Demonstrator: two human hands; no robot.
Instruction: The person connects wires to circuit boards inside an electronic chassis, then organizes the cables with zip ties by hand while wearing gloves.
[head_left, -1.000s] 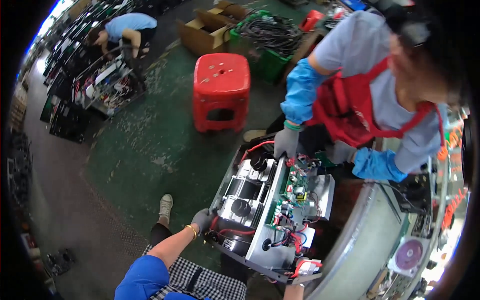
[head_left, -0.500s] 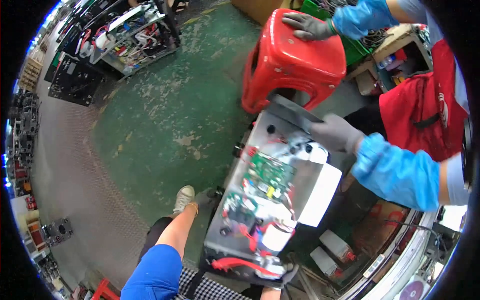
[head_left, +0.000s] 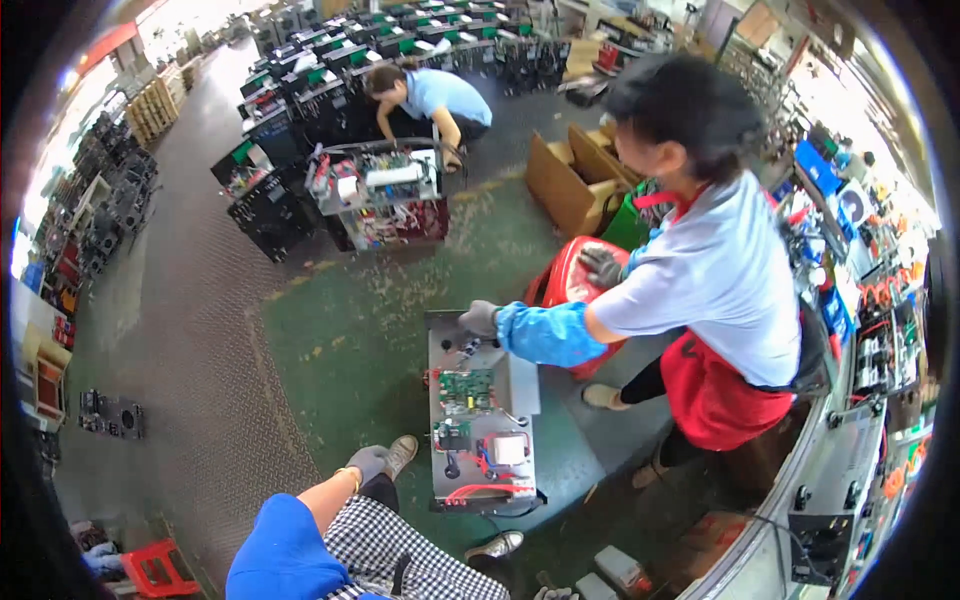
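Note:
An open grey metal equipment chassis (head_left: 521, 384) stands on the green floor in front of me. Inside it are a green circuit board (head_left: 467, 391), a white block (head_left: 508, 450) and red cables (head_left: 480, 491). My left hand (head_left: 369, 461), in a grey glove, hangs left of the chassis near my knee, apart from it and loosely open. At the bottom edge my right hand (head_left: 556, 593), also gloved, shows only in part; its fingers look apart, with nothing visible in them. A co-worker's gloved hand (head_left: 480, 318) is at the chassis's far end.
The co-worker's other hand (head_left: 602, 267) rests on a red plastic stool (head_left: 572, 277) behind the chassis. Further off, another person (head_left: 440, 95) crouches by an open unit (head_left: 385, 195). Cardboard boxes (head_left: 560, 180) stand behind the stool. White blocks (head_left: 620, 568) lie at lower right.
Both my hands have come away from the chassis, which now stands upright on the floor. The view has lifted, bringing the co-worker and the far rows of units into sight.

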